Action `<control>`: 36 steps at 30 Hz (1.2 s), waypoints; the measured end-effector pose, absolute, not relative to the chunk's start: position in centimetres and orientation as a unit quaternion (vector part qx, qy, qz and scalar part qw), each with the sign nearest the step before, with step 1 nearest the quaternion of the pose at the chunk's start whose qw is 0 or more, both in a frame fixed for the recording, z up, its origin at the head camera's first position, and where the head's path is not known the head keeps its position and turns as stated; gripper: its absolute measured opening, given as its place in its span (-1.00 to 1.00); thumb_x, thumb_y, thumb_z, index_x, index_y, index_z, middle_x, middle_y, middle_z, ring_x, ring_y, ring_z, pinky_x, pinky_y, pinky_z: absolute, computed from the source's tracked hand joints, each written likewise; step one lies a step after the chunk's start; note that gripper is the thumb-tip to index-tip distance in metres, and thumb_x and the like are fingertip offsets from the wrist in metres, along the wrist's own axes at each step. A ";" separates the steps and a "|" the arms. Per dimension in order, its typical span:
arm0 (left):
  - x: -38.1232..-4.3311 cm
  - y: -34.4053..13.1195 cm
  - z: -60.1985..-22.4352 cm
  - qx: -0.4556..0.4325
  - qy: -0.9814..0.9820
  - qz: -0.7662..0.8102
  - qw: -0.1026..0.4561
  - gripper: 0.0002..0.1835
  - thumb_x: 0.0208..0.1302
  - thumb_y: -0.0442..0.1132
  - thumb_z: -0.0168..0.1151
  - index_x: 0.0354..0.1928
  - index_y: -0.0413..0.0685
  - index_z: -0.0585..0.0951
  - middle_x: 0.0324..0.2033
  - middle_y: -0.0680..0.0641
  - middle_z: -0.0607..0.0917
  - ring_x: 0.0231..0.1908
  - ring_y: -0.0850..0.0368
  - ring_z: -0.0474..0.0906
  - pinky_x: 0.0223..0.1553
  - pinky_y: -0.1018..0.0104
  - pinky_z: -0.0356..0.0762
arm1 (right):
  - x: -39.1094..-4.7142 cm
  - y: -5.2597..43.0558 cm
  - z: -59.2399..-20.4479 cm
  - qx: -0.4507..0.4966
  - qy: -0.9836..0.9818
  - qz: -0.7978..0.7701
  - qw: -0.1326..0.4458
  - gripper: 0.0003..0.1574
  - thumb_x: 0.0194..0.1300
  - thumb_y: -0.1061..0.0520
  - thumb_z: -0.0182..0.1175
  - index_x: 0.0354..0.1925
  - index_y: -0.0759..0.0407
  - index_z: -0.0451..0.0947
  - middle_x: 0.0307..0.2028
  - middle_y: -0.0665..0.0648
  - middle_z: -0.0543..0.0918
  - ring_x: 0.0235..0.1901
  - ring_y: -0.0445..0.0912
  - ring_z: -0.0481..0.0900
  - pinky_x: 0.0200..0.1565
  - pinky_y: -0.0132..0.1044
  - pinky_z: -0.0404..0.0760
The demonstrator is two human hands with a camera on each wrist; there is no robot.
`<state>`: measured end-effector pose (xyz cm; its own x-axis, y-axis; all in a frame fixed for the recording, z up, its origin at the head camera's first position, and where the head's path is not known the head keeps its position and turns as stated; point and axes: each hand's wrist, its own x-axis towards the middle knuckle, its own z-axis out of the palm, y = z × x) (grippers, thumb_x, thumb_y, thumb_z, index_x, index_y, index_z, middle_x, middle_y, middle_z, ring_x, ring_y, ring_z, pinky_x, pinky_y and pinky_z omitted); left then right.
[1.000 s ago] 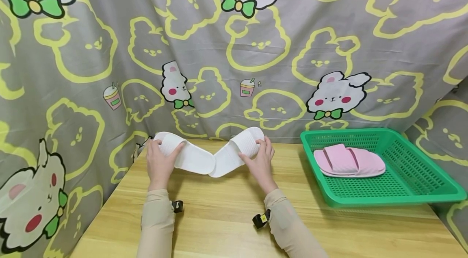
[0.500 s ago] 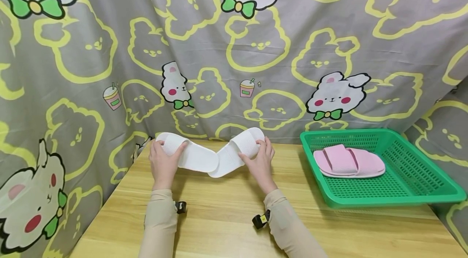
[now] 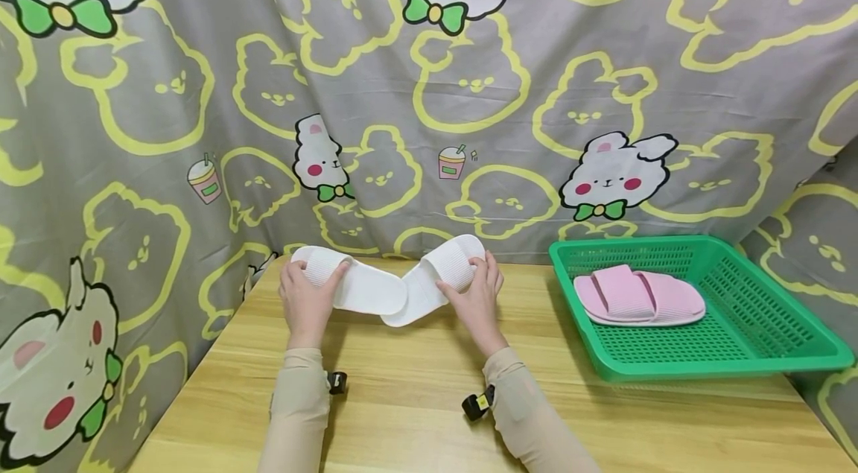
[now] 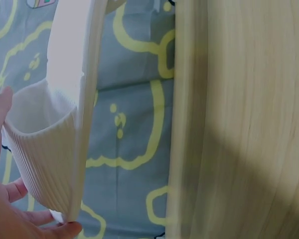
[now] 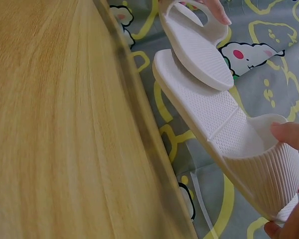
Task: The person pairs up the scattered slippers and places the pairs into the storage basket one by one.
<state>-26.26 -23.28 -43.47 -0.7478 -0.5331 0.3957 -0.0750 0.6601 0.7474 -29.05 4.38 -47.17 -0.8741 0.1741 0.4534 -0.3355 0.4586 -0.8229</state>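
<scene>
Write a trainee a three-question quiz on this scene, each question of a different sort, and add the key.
1. Multiple choice: what colour is the footwear in the basket? A) white, B) pink, C) black.
2. True or false: the right hand is holding the basket.
3. Short answer: in the head view, which end overlaps in front, that of the left white slipper or that of the right white slipper?

Key
1. B, pink.
2. False; it grips the right white slipper.
3. The left white slipper.
</scene>
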 end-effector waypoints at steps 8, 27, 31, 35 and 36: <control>-26.3 -22.5 -43.5 0.188 -0.853 -0.381 0.304 -0.05 -0.05 0.43 0.34 0.05 -0.24 0.28 0.19 -0.26 0.30 0.15 -0.32 0.28 0.09 -0.19 0.33 | -28.9 4.4 -47.0 0.041 -0.817 0.520 0.245 -0.13 -0.04 0.00 0.54 0.09 0.25 0.28 0.43 0.34 0.02 0.36 0.26 -0.03 0.34 0.15 0.12; -26.8 -20.6 -43.9 0.184 -0.850 -0.387 0.306 -0.07 -0.06 0.41 0.36 0.01 -0.23 0.26 0.05 -0.24 0.31 0.04 -0.24 0.29 0.01 -0.11 0.37 | -28.5 4.0 -46.8 0.047 -0.816 0.508 0.272 -0.14 -0.06 0.01 0.55 0.06 0.27 0.30 0.41 0.36 0.06 0.33 0.27 0.00 0.30 0.16 0.16; -26.9 -20.1 -44.0 0.179 -0.850 -0.391 0.304 -0.08 -0.06 0.40 0.37 -0.02 -0.23 0.26 0.06 -0.24 0.30 0.03 -0.24 0.28 0.00 -0.10 0.37 | -28.4 3.9 -46.7 0.046 -0.816 0.506 0.274 -0.14 -0.06 0.02 0.55 0.06 0.28 0.30 0.41 0.37 0.06 0.33 0.28 0.00 0.31 0.16 0.16; -27.0 -19.8 -44.2 0.174 -0.849 -0.396 0.302 -0.10 -0.05 0.37 0.38 -0.04 -0.24 0.25 0.09 -0.26 0.28 0.05 -0.25 0.27 0.05 -0.12 0.36 | -28.4 3.9 -46.7 0.044 -0.816 0.506 0.276 -0.14 -0.08 0.05 0.56 0.06 0.29 0.30 0.41 0.37 0.06 0.34 0.28 -0.01 0.32 0.15 0.14; -27.0 -19.7 -44.2 0.173 -0.849 -0.398 0.301 -0.11 -0.04 0.36 0.38 -0.04 -0.24 0.25 0.10 -0.26 0.27 0.06 -0.26 0.27 0.06 -0.12 0.35 | -28.4 3.9 -46.7 0.042 -0.817 0.504 0.277 -0.14 -0.09 0.05 0.56 0.06 0.29 0.30 0.41 0.37 0.06 0.34 0.28 0.00 0.32 0.15 0.14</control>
<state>-27.00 -19.71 -44.22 -0.7585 -0.5336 0.3740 -0.0541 0.6235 0.7799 -28.39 3.87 -46.67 -0.8428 0.2104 0.4954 -0.3489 0.4874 -0.8005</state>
